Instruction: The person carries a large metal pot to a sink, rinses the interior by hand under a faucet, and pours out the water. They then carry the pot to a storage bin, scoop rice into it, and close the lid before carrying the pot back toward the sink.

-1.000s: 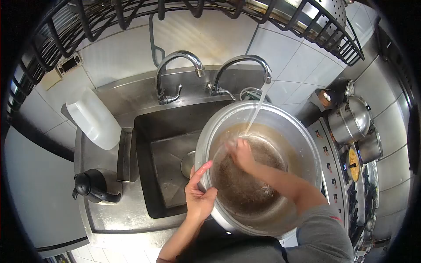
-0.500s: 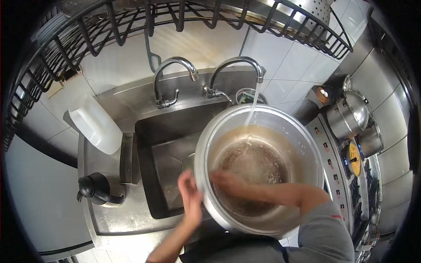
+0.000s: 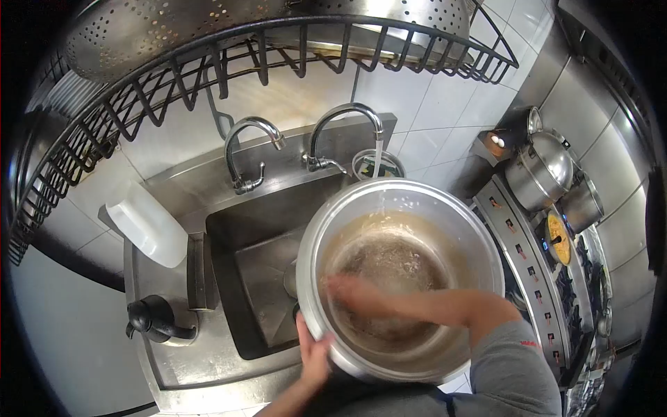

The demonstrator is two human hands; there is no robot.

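The wide silver pot [image 3: 479,260], wet and brownish inside, is under the running tap [image 3: 379,132]; the left hand [image 3: 315,360] has its rim clamped, the right hand [image 3: 361,295] blurs inside, grip unclear

The right forearm [image 3: 445,308] runs from a bent elbow [image 3: 497,316] at 4 o'clock toward 9 o'clock, bare and nearly level across the view. The right grip [image 3: 358,295], palm side not visible, lies just under the centre, toward 6 o'clock, its fingers blurred. The left forearm [image 3: 288,399] slants in from 7 o'clock. The left grip [image 3: 314,358] points toward 12 o'clock, thumb and forefinger parted, the thumb angled to 1 o'clock.
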